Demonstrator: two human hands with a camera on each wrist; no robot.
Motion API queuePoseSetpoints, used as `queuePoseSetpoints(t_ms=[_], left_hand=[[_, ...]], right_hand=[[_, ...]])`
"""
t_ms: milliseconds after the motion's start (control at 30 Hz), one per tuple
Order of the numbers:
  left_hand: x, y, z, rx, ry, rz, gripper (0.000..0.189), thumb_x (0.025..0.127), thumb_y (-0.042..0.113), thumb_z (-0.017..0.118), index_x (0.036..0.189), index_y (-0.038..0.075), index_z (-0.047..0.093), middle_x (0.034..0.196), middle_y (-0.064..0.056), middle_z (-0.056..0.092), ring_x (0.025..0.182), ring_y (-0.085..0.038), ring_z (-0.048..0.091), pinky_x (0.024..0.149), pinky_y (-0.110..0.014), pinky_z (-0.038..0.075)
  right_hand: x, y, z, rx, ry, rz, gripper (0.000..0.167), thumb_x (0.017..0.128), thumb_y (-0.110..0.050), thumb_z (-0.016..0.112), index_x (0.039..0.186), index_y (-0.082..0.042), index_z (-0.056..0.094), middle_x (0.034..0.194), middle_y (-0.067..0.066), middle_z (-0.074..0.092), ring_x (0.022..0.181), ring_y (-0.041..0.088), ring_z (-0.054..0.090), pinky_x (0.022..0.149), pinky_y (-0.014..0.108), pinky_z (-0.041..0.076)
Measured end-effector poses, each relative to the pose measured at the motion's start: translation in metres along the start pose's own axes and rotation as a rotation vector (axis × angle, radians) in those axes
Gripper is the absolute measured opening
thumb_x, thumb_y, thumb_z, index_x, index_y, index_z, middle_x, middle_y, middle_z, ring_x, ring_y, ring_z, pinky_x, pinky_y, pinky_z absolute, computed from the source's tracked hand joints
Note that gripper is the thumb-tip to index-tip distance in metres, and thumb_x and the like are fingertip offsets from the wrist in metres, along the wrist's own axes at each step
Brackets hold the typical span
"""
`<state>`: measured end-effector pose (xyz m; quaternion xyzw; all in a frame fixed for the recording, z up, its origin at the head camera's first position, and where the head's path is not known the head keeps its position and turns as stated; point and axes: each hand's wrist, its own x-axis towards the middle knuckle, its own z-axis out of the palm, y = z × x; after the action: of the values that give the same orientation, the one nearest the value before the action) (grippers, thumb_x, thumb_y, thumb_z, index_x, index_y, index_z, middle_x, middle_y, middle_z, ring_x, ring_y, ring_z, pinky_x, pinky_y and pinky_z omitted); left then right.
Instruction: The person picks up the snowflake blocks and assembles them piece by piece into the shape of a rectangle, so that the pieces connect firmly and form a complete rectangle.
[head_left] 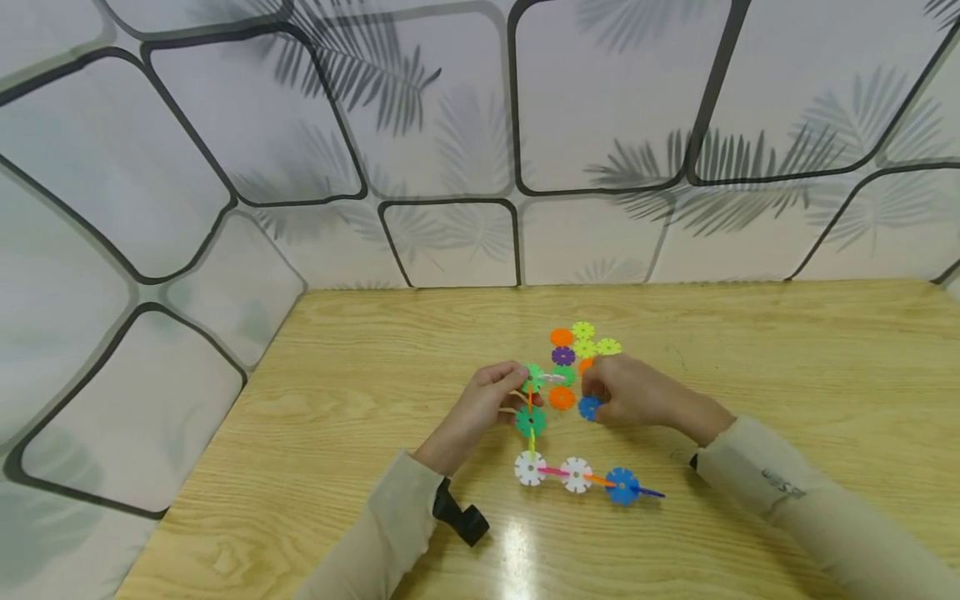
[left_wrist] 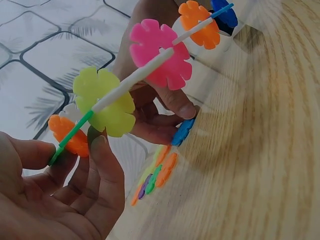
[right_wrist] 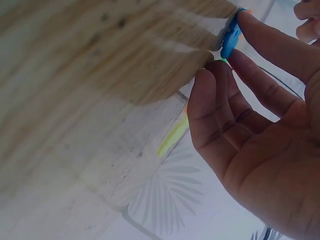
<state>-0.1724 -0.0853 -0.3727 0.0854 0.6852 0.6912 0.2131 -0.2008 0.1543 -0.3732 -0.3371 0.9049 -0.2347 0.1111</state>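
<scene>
My left hand [head_left: 483,404] pinches the top end of an L-shaped chain of slotted plastic flower discs, at a green disc [head_left: 533,378]. Down the chain come another green disc [head_left: 530,422], white discs [head_left: 530,468] and a blue disc [head_left: 622,486], with edge-on discs slotted between them. In the left wrist view, a yellow disc [left_wrist: 112,112] and a pink disc [left_wrist: 167,62] of that chain stand in front of the right hand. My right hand [head_left: 637,390] holds a loose blue disc [right_wrist: 231,36] between thumb and fingertips, close over the table.
Between and beyond the hands lie loose discs: an orange disc [head_left: 561,398], a purple disc [head_left: 563,356] and several yellow discs [head_left: 583,331] among them. The wood-grain table [head_left: 360,350] meets a patterned wall [head_left: 465,242] at the back and left.
</scene>
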Motion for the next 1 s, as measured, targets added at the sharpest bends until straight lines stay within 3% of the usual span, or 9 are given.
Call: queuePoseSetpoints(t_ms=[300, 467, 633, 733, 833, 1000], left_hand=[[0.000, 0.000, 0.002, 0.005, -0.011, 0.009, 0.029, 0.110, 0.019, 0.041, 0.091, 0.006, 0.059, 0.081, 0.003, 0.066, 0.068, -0.010, 0.056, 0.063, -0.024, 0.045], [-0.001, -0.001, 0.002, 0.026, -0.025, 0.010, 0.029, 0.111, 0.019, 0.041, 0.091, 0.006, 0.058, 0.083, 0.002, 0.067, 0.070, -0.010, 0.057, 0.065, -0.025, 0.046], [0.000, -0.004, 0.002, 0.047, -0.019, -0.001, 0.027, 0.111, 0.019, 0.041, 0.094, 0.005, 0.057, 0.088, -0.002, 0.069, 0.073, -0.012, 0.056, 0.066, -0.026, 0.047], [0.000, -0.005, 0.002, 0.060, -0.004, -0.016, 0.022, 0.110, 0.017, 0.043, 0.103, 0.002, 0.057, 0.092, -0.007, 0.072, 0.072, -0.012, 0.057, 0.066, -0.026, 0.048], [0.000, -0.006, 0.002, 0.071, 0.002, -0.034, 0.020, 0.110, 0.015, 0.043, 0.115, 0.001, 0.056, 0.098, -0.013, 0.073, 0.073, -0.013, 0.057, 0.066, -0.026, 0.048], [0.001, -0.005, 0.004, 0.094, 0.002, -0.058, 0.025, 0.111, 0.016, 0.043, 0.126, 0.000, 0.055, 0.097, -0.007, 0.069, 0.076, -0.013, 0.057, 0.067, -0.026, 0.049]], right_hand=[[-0.003, 0.001, 0.000, 0.029, 0.039, -0.012, 0.027, 0.073, 0.006, 0.079, 0.082, -0.010, 0.059, 0.075, -0.003, 0.056, 0.068, 0.012, 0.050, 0.062, 0.030, 0.046], [-0.006, -0.001, -0.003, 0.092, 0.068, -0.043, 0.025, 0.078, 0.011, 0.074, 0.081, -0.009, 0.058, 0.073, -0.004, 0.056, 0.067, 0.011, 0.049, 0.061, 0.029, 0.046], [-0.011, -0.002, -0.009, 0.251, 0.093, -0.029, 0.015, 0.086, 0.014, 0.068, 0.095, 0.003, 0.064, 0.074, 0.001, 0.061, 0.059, 0.013, 0.057, 0.057, 0.030, 0.052], [-0.014, -0.002, -0.012, 0.350, 0.093, -0.016, 0.017, 0.088, 0.015, 0.063, 0.105, 0.010, 0.065, 0.075, 0.003, 0.062, 0.055, 0.016, 0.060, 0.054, 0.033, 0.055], [-0.015, -0.002, -0.013, 0.438, 0.104, -0.008, 0.017, 0.089, 0.014, 0.060, 0.105, 0.013, 0.065, 0.078, 0.005, 0.064, 0.058, 0.017, 0.064, 0.056, 0.034, 0.058], [-0.017, -0.002, -0.014, 0.611, 0.113, 0.030, 0.014, 0.092, 0.013, 0.060, 0.106, 0.016, 0.062, 0.084, 0.010, 0.065, 0.064, 0.021, 0.067, 0.060, 0.035, 0.060]])
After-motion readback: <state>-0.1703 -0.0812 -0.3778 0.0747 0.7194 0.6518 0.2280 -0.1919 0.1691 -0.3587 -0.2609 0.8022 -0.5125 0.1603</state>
